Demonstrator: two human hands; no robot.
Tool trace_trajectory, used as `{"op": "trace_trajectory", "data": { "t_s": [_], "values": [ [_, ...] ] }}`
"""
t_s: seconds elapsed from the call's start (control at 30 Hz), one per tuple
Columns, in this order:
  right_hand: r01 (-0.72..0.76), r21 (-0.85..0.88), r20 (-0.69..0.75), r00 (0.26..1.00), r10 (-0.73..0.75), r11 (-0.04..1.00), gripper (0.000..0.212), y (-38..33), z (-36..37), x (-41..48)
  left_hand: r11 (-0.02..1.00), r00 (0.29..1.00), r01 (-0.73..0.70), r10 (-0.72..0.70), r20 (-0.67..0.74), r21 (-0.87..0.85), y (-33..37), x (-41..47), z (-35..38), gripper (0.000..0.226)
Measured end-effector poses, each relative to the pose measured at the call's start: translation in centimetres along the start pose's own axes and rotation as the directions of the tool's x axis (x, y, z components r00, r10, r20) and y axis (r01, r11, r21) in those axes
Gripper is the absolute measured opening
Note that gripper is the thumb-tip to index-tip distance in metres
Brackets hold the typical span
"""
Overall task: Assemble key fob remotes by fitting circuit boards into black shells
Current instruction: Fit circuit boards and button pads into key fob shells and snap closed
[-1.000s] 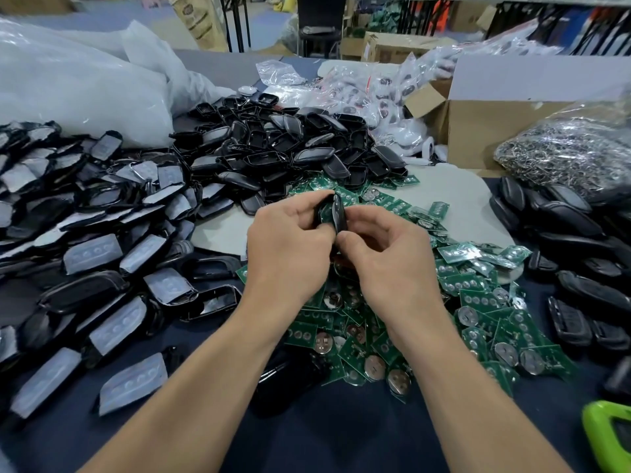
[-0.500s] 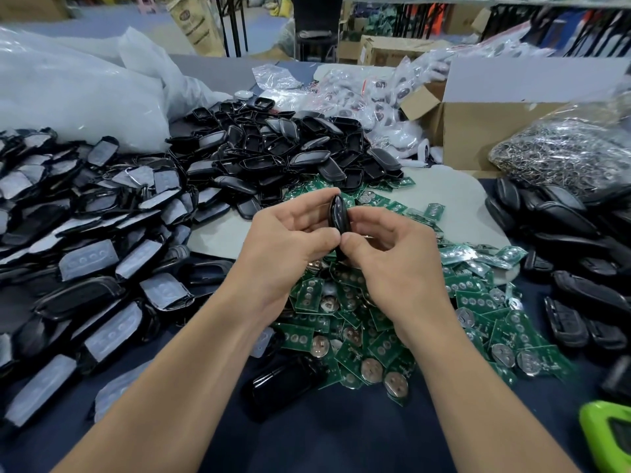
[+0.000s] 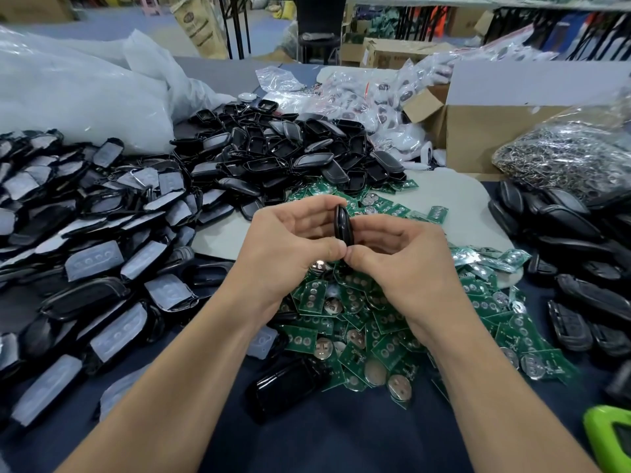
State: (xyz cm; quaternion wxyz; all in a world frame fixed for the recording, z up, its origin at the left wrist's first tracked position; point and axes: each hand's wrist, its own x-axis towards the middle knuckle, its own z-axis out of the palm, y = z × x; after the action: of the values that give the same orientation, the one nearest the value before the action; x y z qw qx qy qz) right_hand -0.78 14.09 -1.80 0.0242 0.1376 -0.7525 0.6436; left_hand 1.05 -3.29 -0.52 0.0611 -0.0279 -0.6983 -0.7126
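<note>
A black key fob shell stands on edge above the table's middle, pinched between both hands. My left hand grips it from the left with thumb and fingertips. My right hand grips it from the right, thumb tip meeting the left thumb below the shell. Under the hands lies a heap of green circuit boards with coin cells. Whether a board sits inside the held shell is hidden.
Black shell halves are piled behind. Shells with clear rubber pads fill the left. Closed black fobs lie right, under a bag of metal rings. A cardboard box, a loose black shell, a green item.
Both hands have kept hold of the shell and lifted it slightly. It has turned more on edge, and the thumbs have closed together beneath it.
</note>
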Motion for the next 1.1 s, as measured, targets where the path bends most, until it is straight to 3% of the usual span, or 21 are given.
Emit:
{"op": "trace_trajectory", "data": {
  "t_s": [0.5, 0.6, 0.7, 0.87, 1.0, 1.1],
  "values": [
    [0.063, -0.135, -0.064, 0.995, -0.072, 0.989, 0.045, -1.0, 0.6, -0.7, 0.988, 0.987, -0.145, 0.14, 0.078, 0.058, 0.8, 0.0, -0.8, 0.06],
    [0.053, -0.152, -0.063, 0.996, -0.063, 0.987, 0.046, -1.2, 0.7, -0.8, 0.99, 0.989, -0.131, 0.127, 0.073, 0.047, 1.0, -0.1, -0.9, 0.056],
    [0.043, -0.202, -0.132, 0.989, -0.071, 0.978, 0.045, -1.4, 0.9, -1.2, 0.994, 0.994, -0.094, 0.097, 0.058, -0.056, 1.1, -0.1, -0.6, 0.038],
    [0.107, -0.358, -0.187, 0.965, -0.183, 0.927, 0.05, -2.0, 2.3, -1.8, 0.985, 0.999, -0.032, 0.035, 0.014, -0.168, 1.2, -0.1, -0.8, 0.024],
    [0.108, -0.37, -0.151, 0.973, -0.175, 0.923, 0.051, -2.8, 2.2, -1.8, 0.944, 0.995, 0.071, -0.046, 0.085, -0.322, 1.0, 0.0, -1.2, 0.03],
    [0.133, -0.389, -0.146, 0.968, -0.203, 0.912, 0.051, -2.9, 1.9, -1.9, 0.939, 0.988, 0.107, -0.064, 0.14, -0.326, 1.0, 0.1, -1.5, 0.039]
  ]
}}
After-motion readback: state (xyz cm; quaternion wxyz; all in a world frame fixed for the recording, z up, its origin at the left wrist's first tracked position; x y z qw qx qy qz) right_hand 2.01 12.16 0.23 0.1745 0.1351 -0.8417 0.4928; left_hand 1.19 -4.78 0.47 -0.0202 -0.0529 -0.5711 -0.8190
